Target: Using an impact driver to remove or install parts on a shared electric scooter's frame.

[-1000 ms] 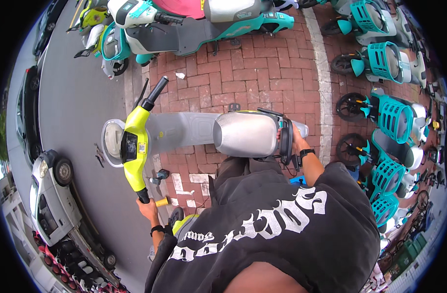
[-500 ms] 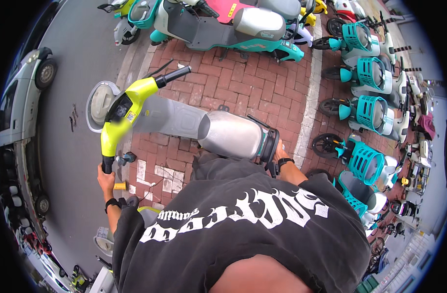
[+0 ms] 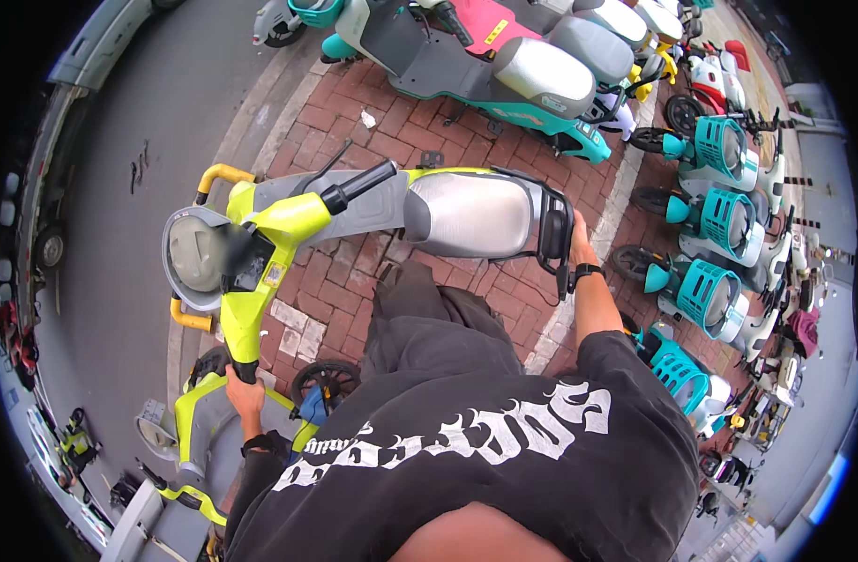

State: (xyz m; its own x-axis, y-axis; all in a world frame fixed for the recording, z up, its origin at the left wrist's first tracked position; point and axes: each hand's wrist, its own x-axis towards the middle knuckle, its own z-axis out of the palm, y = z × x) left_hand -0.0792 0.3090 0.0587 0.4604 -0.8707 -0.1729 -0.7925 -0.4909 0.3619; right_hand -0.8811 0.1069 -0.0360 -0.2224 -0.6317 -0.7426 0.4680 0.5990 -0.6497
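A yellow-green and grey electric scooter [image 3: 471, 215] stands crosswise in front of me, its front end to the left. My left hand [image 3: 247, 395] is closed round the black grip [image 3: 245, 369] of its near handlebar. At the scooter's rear, my right hand [image 3: 581, 242] holds the black rear rack [image 3: 554, 229] behind the silver-grey seat; part of its fingers is hidden by the rack. The far handlebar grip [image 3: 365, 183] points away from me with nobody on it. A grey front basket [image 3: 193, 253] with a rounded item in it sits ahead of the handlebar.
Beyond stands a teal and grey scooter [image 3: 532, 112]. Along the right runs a row of scooters with teal baskets [image 3: 713, 286]. Another yellow-green scooter [image 3: 193, 421] is close at my lower left. A yellow metal barrier [image 3: 224, 175] stands by the kerb, beside the grey road [image 3: 119, 244].
I have moved along the paving with the scooter, both hands still on it. The yellow barrier and the lower-left scooter now show more fully, and the light-coloured truck has shifted up.
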